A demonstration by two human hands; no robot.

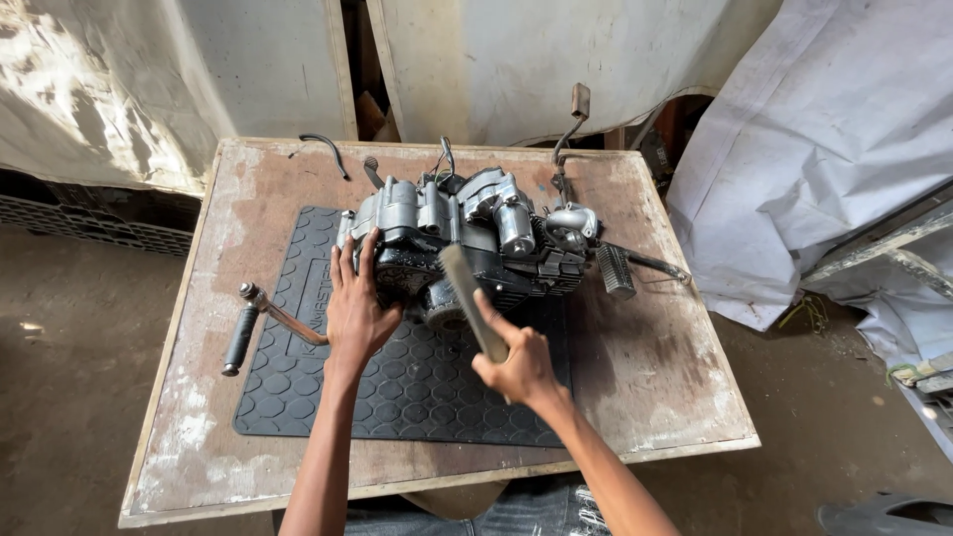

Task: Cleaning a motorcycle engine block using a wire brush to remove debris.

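Note:
A grey and black motorcycle engine (476,238) lies on a black rubber mat (298,397) on a worn wooden table (655,377). My left hand (355,303) rests flat with fingers spread against the engine's left cover. My right hand (518,362) grips a flat greyish bar (467,293), whose far end reaches up against the engine's side cover. A kick lever (260,320) with a black rubber grip sticks out from the engine to the left.
A gear pedal (615,270) and a rod stick out on the engine's right. Another lever (574,109) rises at the back. A black bent hose piece (326,151) lies at the table's far left. White sheeting (824,139) hangs right; the floor is dirt.

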